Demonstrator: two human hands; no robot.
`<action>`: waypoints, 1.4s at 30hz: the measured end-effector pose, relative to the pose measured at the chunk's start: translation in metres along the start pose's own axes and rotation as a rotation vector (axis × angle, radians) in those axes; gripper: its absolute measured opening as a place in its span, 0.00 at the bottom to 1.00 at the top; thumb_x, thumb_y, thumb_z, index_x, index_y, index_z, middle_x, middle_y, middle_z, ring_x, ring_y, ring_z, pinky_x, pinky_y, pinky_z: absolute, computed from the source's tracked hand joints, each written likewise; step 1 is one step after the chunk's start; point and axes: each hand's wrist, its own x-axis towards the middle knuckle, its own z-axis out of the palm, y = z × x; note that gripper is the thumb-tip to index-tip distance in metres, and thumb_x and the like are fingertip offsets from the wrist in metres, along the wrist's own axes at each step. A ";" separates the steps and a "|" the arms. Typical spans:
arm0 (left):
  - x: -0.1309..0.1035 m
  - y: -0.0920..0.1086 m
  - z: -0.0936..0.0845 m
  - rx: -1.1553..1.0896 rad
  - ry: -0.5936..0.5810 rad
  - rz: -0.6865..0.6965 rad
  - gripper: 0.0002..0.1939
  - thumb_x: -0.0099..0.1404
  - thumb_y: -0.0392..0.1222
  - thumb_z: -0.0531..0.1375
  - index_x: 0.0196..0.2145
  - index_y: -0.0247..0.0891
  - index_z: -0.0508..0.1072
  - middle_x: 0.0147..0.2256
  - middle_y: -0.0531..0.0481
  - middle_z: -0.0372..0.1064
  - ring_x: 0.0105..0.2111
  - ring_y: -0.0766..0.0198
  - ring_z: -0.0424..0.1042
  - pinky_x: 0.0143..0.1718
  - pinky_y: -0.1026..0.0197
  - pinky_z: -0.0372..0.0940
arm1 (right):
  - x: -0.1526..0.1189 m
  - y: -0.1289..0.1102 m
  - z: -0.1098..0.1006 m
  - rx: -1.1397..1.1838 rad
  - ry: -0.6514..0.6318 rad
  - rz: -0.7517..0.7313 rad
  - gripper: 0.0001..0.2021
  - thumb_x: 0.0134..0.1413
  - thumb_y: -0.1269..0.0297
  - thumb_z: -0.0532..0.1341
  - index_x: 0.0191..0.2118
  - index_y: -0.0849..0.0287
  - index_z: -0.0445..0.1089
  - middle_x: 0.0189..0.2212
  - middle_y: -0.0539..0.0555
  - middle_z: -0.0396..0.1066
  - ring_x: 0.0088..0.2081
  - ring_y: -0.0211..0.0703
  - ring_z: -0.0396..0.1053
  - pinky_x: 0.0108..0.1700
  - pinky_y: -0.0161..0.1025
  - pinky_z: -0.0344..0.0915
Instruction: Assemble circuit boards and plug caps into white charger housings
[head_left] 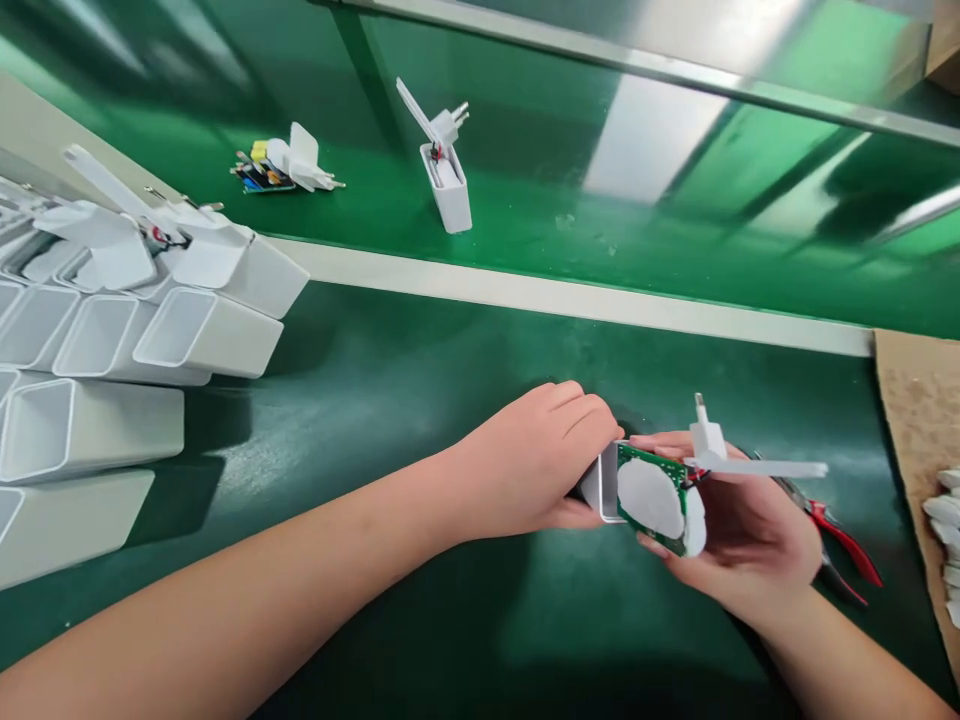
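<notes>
Nearest, the left hand (540, 455) has its fingers curled closely round a white case (609, 485), while the right hand (772, 530) is loosely cupped, fingers and thumb at opposite edges of a green circuit board (670, 465). The board sits at the case's mouth, with most of it showing outside; how much is inside cannot be told. White pads are already on it, and wires run to the plug (706, 441), whose flat panel (776, 468) stands clear of the case, so the unit is neither fully housed nor covered. Pliers (847, 545) lie just beyond the right hand. To the left are stacked hollow cases (225, 335), some farther ones with plug parts at their mouths. Beyond the pale strip (562, 297), one upright case (454, 205) holds parts but is uncovered, and another assembly (266, 180) lies uncased.
</notes>
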 end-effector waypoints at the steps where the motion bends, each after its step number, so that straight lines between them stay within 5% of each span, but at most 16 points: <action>1: 0.000 0.000 0.000 0.007 -0.005 0.001 0.20 0.74 0.53 0.63 0.51 0.33 0.72 0.49 0.38 0.76 0.46 0.50 0.73 0.49 0.49 0.68 | 0.001 0.000 -0.001 -0.024 -0.004 -0.012 0.34 0.52 0.76 0.76 0.63 0.48 0.74 0.57 0.61 0.79 0.57 0.61 0.79 0.58 0.58 0.78; 14: 0.001 0.004 -0.001 0.064 -0.023 -0.022 0.15 0.74 0.50 0.62 0.50 0.36 0.70 0.46 0.38 0.75 0.45 0.49 0.72 0.46 0.49 0.68 | -0.003 0.007 0.003 -0.184 0.022 0.023 0.32 0.51 0.68 0.78 0.61 0.42 0.74 0.56 0.60 0.75 0.56 0.68 0.74 0.53 0.67 0.77; 27: 0.000 0.003 0.000 0.090 -0.014 -0.009 0.14 0.73 0.48 0.61 0.46 0.34 0.70 0.46 0.37 0.75 0.44 0.50 0.72 0.44 0.49 0.68 | -0.001 0.004 0.004 -0.217 0.010 -0.060 0.35 0.51 0.79 0.73 0.63 0.47 0.74 0.54 0.61 0.76 0.55 0.62 0.74 0.53 0.58 0.75; 42: -0.001 0.002 0.002 0.120 0.033 0.028 0.13 0.72 0.48 0.61 0.46 0.35 0.68 0.44 0.38 0.75 0.41 0.50 0.71 0.40 0.50 0.66 | -0.001 0.005 0.002 -0.262 -0.020 -0.140 0.37 0.48 0.83 0.74 0.64 0.55 0.73 0.55 0.62 0.75 0.56 0.62 0.73 0.53 0.60 0.77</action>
